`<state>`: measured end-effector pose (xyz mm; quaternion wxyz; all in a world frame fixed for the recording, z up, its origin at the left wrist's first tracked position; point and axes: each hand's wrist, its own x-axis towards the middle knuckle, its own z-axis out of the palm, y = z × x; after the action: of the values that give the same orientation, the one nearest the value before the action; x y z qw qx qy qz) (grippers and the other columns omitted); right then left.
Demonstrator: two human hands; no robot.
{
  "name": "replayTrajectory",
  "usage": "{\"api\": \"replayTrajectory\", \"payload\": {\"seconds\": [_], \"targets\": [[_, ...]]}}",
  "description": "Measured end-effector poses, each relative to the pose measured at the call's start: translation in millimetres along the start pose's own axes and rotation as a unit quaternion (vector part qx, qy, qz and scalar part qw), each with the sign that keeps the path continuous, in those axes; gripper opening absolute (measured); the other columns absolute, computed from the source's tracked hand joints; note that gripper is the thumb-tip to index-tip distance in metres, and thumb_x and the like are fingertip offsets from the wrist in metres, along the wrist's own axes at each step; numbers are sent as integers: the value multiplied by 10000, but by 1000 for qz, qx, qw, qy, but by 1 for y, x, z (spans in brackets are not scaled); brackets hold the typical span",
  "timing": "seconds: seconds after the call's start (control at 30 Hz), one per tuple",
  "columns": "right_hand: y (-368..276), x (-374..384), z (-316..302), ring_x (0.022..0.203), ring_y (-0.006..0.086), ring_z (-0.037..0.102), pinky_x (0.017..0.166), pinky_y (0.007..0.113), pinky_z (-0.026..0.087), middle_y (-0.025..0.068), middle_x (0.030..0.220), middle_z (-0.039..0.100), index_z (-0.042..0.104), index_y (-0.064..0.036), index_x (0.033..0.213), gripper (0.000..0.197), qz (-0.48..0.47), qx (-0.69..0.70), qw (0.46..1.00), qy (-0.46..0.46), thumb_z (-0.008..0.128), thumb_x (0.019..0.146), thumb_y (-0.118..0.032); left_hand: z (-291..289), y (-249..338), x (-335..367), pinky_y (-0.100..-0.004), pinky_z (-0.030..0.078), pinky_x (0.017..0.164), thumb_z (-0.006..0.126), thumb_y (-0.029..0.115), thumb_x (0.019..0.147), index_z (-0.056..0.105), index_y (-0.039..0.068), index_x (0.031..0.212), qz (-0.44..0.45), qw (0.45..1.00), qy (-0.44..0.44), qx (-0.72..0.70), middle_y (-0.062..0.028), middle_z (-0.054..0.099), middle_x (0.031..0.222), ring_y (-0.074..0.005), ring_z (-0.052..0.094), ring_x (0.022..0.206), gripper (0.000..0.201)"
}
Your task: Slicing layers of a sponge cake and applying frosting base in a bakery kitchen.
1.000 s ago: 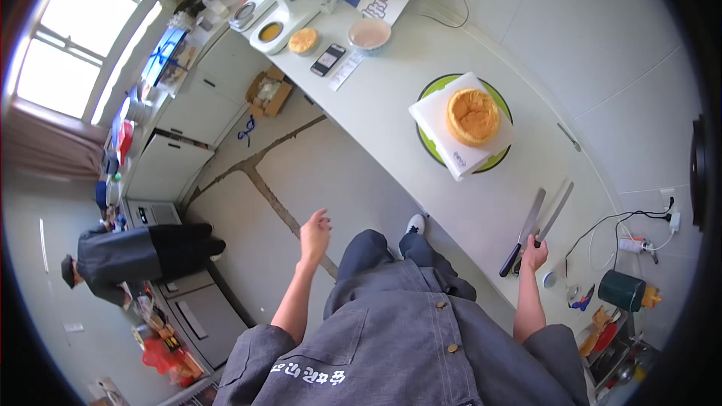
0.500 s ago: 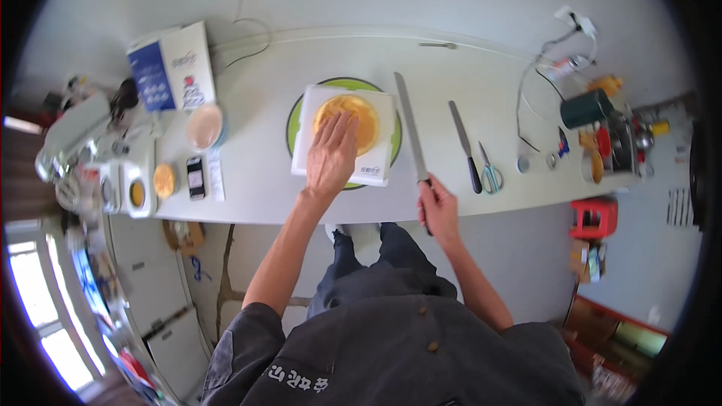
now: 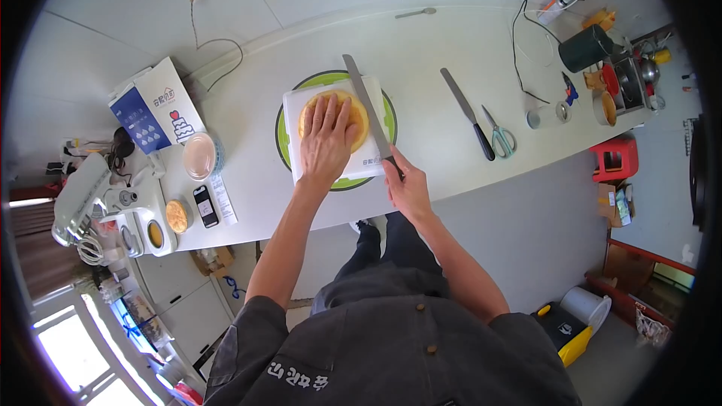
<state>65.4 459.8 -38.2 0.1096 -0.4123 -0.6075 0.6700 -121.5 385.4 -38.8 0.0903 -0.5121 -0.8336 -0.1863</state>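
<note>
My left hand (image 3: pixel 326 146) lies flat, fingers stretched out, on top of a round golden sponge cake (image 3: pixel 359 110). Beneath the cake is a white square board (image 3: pixel 296 111), set on a round green turntable (image 3: pixel 283 139). In my right hand (image 3: pixel 408 188) is the dark handle of a long bread knife (image 3: pixel 366 101). The knife's blade points away from me, along the right side of the cake and over the board. Whether the blade touches the cake I cannot tell.
Right of the board lie a spatula with a black handle (image 3: pixel 468 108) and scissors (image 3: pixel 502 139). To the left are a pink-topped tub (image 3: pixel 201 156), a phone (image 3: pixel 205 206), a small round cake piece (image 3: pixel 177 216), a kitchen scale (image 3: pixel 156 234) and a stand mixer (image 3: pixel 84 194). A dark green canister (image 3: pixel 585 49) stands far right.
My right hand has brought the bread knife leftward, from the table beside the board to the cake's right side. My left hand has stayed on the cake, its fingers now more spread.
</note>
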Motion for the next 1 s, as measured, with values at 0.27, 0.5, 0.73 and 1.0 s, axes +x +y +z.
{"api": "replayTrajectory", "payload": {"seconds": [0.27, 0.5, 0.73, 1.0], "targets": [[40, -31, -12, 463, 60, 478, 406, 244, 395, 13, 681, 566, 508, -65, 1494, 467, -89, -20, 995, -27, 593, 1046, -164, 5, -1, 1, -501, 279, 1216, 532, 262, 1025, 521, 42, 1450, -25, 1000, -11, -5, -193, 484, 1518, -384, 395, 1445, 479], [62, -30, -3, 459, 62, 493, 405, 243, 410, 11, 664, 558, 519, -43, 1478, 459, -103, -46, 993, -29, 602, 1038, -139, 3, -4, -1, -506, 282, 1214, 538, 271, 1021, 531, 22, 1435, -16, 1000, -11, -2, -205, 504, 1495, -395, 398, 1438, 484], [42, -4, 8, 510, 104, 515, 510, 282, 449, 34, 618, 568, 668, 6, 1099, 213, 2, -60, 997, -58, 679, 983, -173, 9, -3, -3, -510, 294, 1204, 548, 288, 1016, 545, 14, 1420, -23, 1000, 7, -20, -208, 520, 1476, -403, 409, 1423, 488], [43, -5, 22, 439, 63, 502, 379, 242, 395, 2, 653, 540, 652, -10, 1109, 182, -53, -50, 993, -93, 578, 1045, -163, 6, -6, -1, -522, 293, 1201, 567, 281, 1000, 543, 12, 1417, 59, 994, -34, 88, -217, 514, 1476, -422, 398, 1427, 497]]}}
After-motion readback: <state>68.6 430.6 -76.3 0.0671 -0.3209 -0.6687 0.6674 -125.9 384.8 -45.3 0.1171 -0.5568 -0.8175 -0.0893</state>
